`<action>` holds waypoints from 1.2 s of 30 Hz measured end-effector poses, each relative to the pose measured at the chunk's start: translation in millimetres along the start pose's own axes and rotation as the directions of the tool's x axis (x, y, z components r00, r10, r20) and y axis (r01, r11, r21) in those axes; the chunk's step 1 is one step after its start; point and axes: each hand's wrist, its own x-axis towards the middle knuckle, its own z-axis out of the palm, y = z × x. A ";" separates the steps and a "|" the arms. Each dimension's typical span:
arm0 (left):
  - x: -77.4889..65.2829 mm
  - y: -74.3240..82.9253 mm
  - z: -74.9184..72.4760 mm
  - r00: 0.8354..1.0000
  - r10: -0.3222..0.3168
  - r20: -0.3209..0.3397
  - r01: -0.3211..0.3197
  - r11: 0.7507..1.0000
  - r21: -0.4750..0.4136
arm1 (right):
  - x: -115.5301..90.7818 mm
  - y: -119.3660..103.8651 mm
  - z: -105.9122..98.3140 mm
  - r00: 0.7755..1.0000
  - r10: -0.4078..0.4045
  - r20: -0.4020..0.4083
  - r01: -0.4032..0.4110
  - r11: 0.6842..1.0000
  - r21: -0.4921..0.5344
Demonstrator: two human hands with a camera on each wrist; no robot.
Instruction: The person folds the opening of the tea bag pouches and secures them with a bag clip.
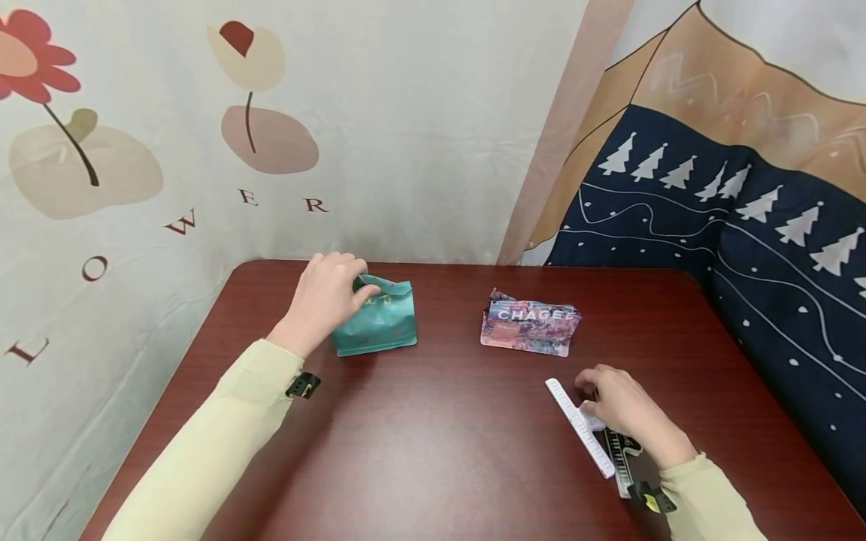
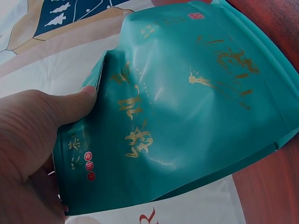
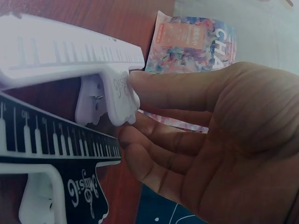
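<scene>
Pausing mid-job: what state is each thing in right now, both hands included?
Left grip: pinching the top of the green bag.
Green bag: upright, held, creased near the top.
Right grip: fingers curled, holding the white clip by its handle.
White clip: held, handle spread apart; whether lifted, I can't tell.
Black clip: beside the white clip, not held, handle spread apart.
Pink-and-blue bag: upright, not held, top crumpled.
</scene>
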 end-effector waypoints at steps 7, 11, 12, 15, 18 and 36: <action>0.3 -0.7 1.1 1.000 0.001 0.008 -0.001 1.000 0.009 | -2.8 4.9 2.3 0.999 -0.042 0.005 0.042 0.999 -0.008; 0.2 -0.6 0.5 1.000 -0.003 0.011 0.002 1.000 0.012 | -4.2 6.4 1.8 1.000 -0.026 0.018 0.026 1.000 0.002; 0.4 -0.6 0.6 1.000 -0.004 0.011 0.004 1.000 0.011 | -4.6 6.5 1.6 1.000 -0.013 0.025 0.013 1.000 0.005; 0.8 -0.4 0.4 1.000 -0.003 0.006 0.003 1.000 0.009 | -5.8 6.6 1.1 0.998 0.031 0.054 -0.031 1.000 0.006; 0.9 -0.7 1.4 1.000 0.002 -0.006 -0.002 1.000 0.003 | -6.3 6.0 0.8 0.993 0.081 0.086 -0.082 0.997 0.008; 1.0 -3.3 4.0 1.000 0.009 -0.007 -0.010 1.000 -0.022 | -8.0 1.2 2.9 0.999 0.034 0.031 -0.035 0.997 0.062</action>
